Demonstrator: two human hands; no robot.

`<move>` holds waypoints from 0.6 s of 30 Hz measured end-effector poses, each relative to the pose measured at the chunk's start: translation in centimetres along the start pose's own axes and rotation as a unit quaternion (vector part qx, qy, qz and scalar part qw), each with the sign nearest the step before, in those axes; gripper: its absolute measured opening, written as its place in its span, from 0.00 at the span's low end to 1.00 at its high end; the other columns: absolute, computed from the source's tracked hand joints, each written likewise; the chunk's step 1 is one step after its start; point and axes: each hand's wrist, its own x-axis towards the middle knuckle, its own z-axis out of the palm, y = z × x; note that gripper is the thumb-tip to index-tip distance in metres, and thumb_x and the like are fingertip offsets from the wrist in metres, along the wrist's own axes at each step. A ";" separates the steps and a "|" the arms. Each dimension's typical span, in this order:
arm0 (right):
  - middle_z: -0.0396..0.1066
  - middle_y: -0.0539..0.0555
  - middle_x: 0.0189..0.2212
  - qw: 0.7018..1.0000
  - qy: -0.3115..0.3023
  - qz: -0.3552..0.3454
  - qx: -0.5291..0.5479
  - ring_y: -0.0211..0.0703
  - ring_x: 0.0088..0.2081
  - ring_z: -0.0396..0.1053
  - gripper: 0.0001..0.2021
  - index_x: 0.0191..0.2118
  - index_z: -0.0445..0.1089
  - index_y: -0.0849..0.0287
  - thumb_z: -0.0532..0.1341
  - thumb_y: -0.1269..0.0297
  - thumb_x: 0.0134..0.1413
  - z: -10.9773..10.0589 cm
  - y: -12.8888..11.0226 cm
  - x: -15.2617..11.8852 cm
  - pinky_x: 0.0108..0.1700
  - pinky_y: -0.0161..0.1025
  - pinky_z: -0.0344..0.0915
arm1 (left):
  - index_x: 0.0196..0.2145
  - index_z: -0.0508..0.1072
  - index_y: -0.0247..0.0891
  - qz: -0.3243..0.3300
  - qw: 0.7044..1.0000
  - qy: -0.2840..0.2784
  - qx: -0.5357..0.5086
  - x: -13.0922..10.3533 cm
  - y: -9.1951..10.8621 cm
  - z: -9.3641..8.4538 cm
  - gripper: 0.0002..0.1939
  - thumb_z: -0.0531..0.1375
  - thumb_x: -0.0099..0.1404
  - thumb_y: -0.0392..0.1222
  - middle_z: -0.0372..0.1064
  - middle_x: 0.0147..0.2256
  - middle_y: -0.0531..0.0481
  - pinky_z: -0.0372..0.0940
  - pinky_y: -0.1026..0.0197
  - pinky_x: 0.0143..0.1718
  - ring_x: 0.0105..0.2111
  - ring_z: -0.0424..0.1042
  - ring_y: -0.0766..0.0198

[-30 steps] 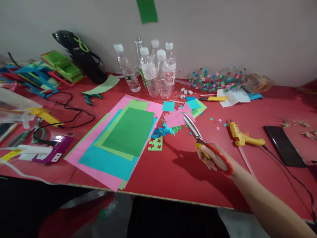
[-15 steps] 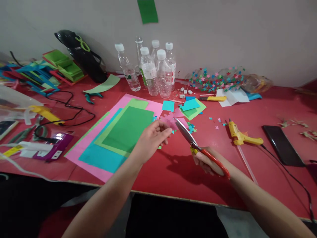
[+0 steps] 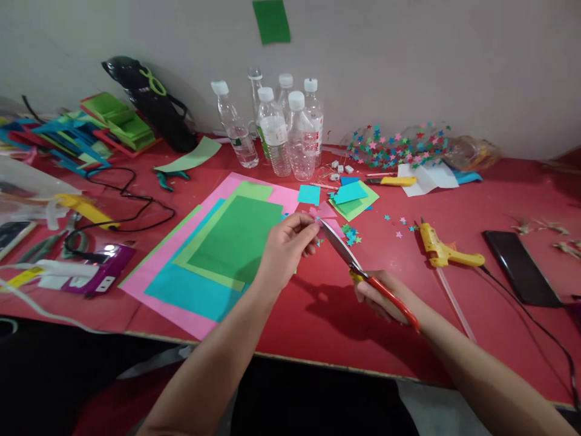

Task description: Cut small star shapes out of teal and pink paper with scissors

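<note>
My right hand (image 3: 381, 293) grips a pair of scissors (image 3: 388, 298) with red and yellow handles, its blades slanting up to the left. The blades look nearly closed. My left hand (image 3: 293, 242) is pinched at the blade tips; what looks like a small pink paper piece (image 3: 318, 221) shows at its fingertips, mostly hidden. Just beyond lie pink paper scraps (image 3: 324, 210) and a small heap of blue and green paper stars (image 3: 350, 234). Left of that hand, pink, blue and green paper sheets (image 3: 236, 236) lie stacked.
Several plastic bottles (image 3: 275, 136) stand by the wall. A yellow glue gun (image 3: 438, 245) and a black phone (image 3: 521, 266) lie to the right. Small coloured squares (image 3: 349, 192) and a yellow cutter (image 3: 397, 181) are farther back. Cables and a purple box (image 3: 106, 266) sit on the left.
My left hand has moved slightly right and up, bringing its pinched fingers to the scissor tips. The scissors have hardly moved.
</note>
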 end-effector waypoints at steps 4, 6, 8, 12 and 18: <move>0.54 0.43 0.12 1.000 0.013 0.000 -0.027 0.30 0.12 0.52 0.24 0.24 0.60 0.59 0.57 0.39 0.52 0.0 -0.1 0.0 0.15 0.30 0.48 | 0.27 0.68 0.37 0.010 1.000 -0.003 0.021 0.0 0.0 -0.4 0.07 0.60 0.59 0.42 0.64 0.21 0.56 0.58 0.70 0.21 0.19 0.63 0.75; 0.54 0.43 0.12 0.999 0.016 0.001 -0.037 0.31 0.13 0.52 0.24 0.24 0.60 0.59 0.57 0.40 0.52 0.0 -0.1 0.0 0.15 0.30 0.49 | 0.27 0.68 0.37 0.021 0.999 -0.004 0.033 -0.1 0.1 -0.5 0.07 0.60 0.59 0.42 0.64 0.21 0.56 0.58 0.70 0.21 0.19 0.63 0.75; 0.54 0.44 0.12 0.999 0.017 0.004 -0.040 0.31 0.13 0.52 0.23 0.24 0.60 0.58 0.56 0.41 0.52 0.1 -0.1 -0.1 0.16 0.30 0.48 | 0.27 0.69 0.37 0.027 0.999 -0.005 0.040 -0.1 0.2 -0.5 0.07 0.60 0.59 0.41 0.64 0.21 0.56 0.58 0.71 0.21 0.19 0.63 0.75; 0.54 0.43 0.12 0.999 0.016 0.009 -0.040 0.31 0.13 0.52 0.23 0.24 0.60 0.58 0.57 0.41 0.52 0.1 -0.1 -0.1 0.16 0.31 0.49 | 0.27 0.69 0.37 0.027 0.999 -0.007 0.040 -0.2 0.3 -0.5 0.07 0.60 0.59 0.42 0.64 0.21 0.56 0.58 0.70 0.21 0.19 0.63 0.75; 0.52 0.43 0.12 0.998 0.005 0.001 -0.059 0.32 0.14 0.51 0.23 0.24 0.59 0.57 0.55 0.41 0.54 -0.1 -0.7 -0.3 0.18 0.32 0.49 | 0.27 0.69 0.37 0.031 0.999 -0.009 0.044 -0.2 0.3 -0.5 0.07 0.60 0.59 0.42 0.64 0.21 0.56 0.58 0.70 0.21 0.19 0.63 0.74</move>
